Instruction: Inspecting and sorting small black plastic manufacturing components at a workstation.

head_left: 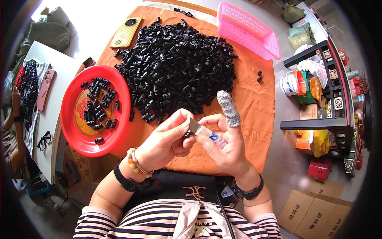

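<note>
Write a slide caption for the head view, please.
Left hand and right hand meet at a grey-ended white strip near heaped small black parts.

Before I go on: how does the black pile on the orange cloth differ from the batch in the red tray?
The pile is far larger than the batch. The pile is heaped thickly on the orange cloth; the batch lies loosely scattered, with gaps, in the red tray. Both are made up of small black parts, similar in look.
</note>
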{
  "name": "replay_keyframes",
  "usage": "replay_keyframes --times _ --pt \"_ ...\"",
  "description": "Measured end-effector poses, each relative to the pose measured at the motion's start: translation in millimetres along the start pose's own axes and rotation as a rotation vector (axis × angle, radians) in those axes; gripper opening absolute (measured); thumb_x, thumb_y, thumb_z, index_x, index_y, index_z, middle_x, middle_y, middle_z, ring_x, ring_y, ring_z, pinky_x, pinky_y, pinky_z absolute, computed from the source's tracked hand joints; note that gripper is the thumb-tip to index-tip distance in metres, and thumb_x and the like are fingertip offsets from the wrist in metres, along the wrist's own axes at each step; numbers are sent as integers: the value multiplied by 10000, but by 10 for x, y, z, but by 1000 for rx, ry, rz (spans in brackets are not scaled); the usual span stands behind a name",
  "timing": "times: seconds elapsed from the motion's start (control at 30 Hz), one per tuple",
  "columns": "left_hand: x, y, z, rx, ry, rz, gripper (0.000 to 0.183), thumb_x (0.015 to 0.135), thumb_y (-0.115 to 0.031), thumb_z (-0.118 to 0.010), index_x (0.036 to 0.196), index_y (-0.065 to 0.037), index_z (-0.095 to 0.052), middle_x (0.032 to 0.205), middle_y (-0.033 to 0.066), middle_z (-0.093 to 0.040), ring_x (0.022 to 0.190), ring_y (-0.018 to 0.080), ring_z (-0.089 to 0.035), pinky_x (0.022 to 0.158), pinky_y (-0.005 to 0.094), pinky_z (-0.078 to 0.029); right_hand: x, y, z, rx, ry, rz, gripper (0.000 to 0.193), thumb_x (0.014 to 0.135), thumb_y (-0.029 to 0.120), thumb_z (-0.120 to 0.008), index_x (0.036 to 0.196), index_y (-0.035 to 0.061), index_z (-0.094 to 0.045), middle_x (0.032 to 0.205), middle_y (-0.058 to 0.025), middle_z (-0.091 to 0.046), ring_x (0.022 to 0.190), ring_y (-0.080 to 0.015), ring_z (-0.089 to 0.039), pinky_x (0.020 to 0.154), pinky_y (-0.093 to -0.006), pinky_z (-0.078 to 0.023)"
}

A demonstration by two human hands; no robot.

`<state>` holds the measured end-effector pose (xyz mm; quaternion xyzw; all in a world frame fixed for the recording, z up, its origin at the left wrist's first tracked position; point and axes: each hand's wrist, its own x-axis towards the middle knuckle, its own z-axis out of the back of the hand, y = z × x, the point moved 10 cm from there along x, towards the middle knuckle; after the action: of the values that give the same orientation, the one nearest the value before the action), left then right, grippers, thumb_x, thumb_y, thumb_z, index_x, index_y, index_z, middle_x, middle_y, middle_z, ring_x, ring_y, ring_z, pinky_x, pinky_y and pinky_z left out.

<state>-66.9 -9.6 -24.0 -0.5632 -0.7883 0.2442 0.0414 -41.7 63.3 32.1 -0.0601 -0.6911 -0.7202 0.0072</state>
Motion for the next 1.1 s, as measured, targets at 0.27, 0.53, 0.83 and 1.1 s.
replay_keyframes --times 0.27,0.53,0.83,1.1 --pt "12 -55 45 -15 -94 -35 117 991 -268 -456 1014 -154 -468 704 -28 -457 570 41 -355 499 193 -265 -61 -77 -17 -102 43 -145 742 878 30 -586 1455 14 -120 821 -32 -516 669 -42 -447 608 -178 -365" --pt "7 -123 18 97 -91 -115 121 996 -262 -445 1028 -147 -466 709 -36 -471 597 20 -396 512 184 -296 -61 -177 17 -54 -47 -161 547 865 74 -612 1339 -1 -348 648 17 -390 576 -44 -357 531 -202 -329" --pt "11 -118 42 114 -137 -130 108 999 -252 -439 1015 -146 -449 703 -36 -468 584 21 -385 513 181 -303 -44 -117 -17 -37 -23 -118 395 889 68 -593 1243 11 -427 737 30 -441 638 -25 -379 574 -192 -358" --pt "3 -131 46 124 -130 -150 99 997 -240 -442 1011 -143 -447 699 -27 -468 573 30 -382 513 183 -305 -23 -139 -17 -6 34 -165 364 902 63 -579 1234 7 -441 787 23 -482 695 -21 -442 635 -178 -389"
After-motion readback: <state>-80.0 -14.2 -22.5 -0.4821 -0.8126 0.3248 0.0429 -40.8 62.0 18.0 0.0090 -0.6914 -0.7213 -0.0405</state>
